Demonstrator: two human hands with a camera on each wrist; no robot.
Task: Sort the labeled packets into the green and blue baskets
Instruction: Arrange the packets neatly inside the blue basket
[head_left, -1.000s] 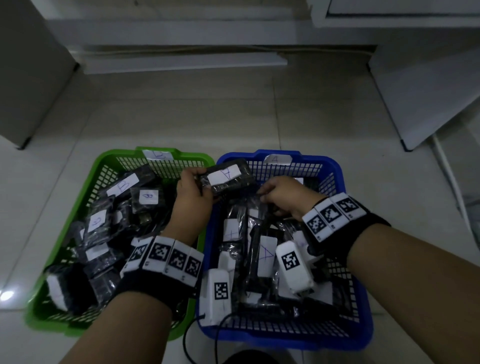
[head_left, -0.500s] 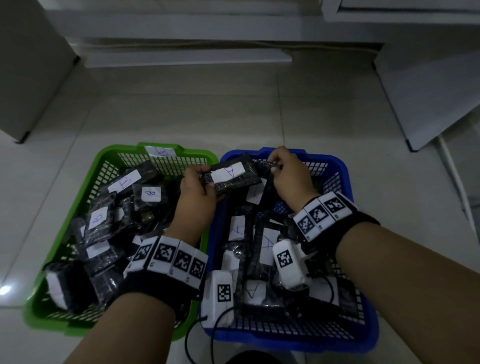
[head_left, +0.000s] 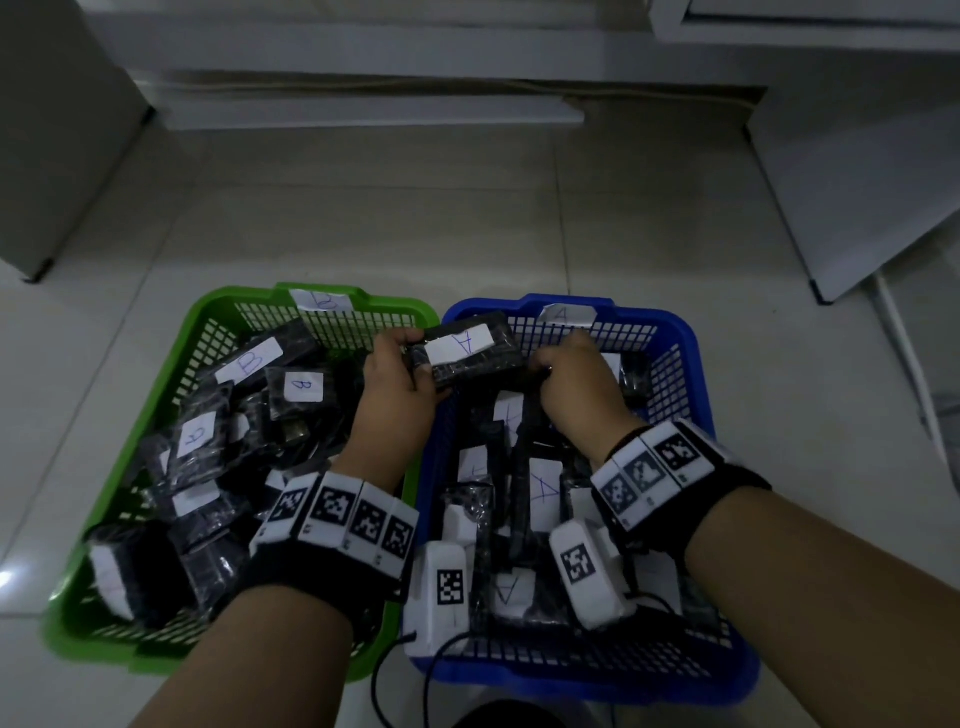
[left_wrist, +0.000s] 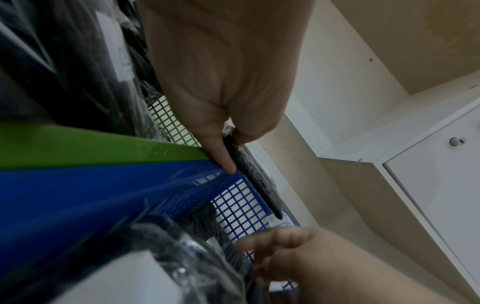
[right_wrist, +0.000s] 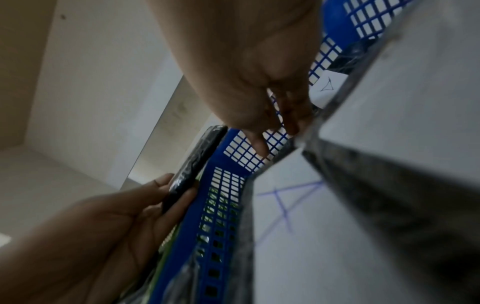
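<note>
The green basket (head_left: 208, 332), tagged B, sits on the left and holds black packets labeled B (head_left: 249, 361). To its right, the blue basket (head_left: 675, 343), tagged A, holds packets labeled A (head_left: 543, 493). My left hand (head_left: 410, 358) grips a black packet with an A label (head_left: 467, 348) above the blue basket's far left corner; the same packet (left_wrist: 254, 181) shows edge-on in the left wrist view. My right hand (head_left: 550, 364) reaches down into the blue basket, its fingertips (right_wrist: 280, 115) pinching the top edge of an upright black packet (head_left: 524, 441).
Both baskets stand side by side on a pale tiled floor (head_left: 467, 208). White cabinets (head_left: 857, 156) and a low ledge (head_left: 363, 109) lie beyond them. A black cable (head_left: 410, 675) trails at the near edge between the baskets.
My right hand rose from the basket's middle to its far rim, then came back down a little. My left hand has kept the A packet almost in place.
</note>
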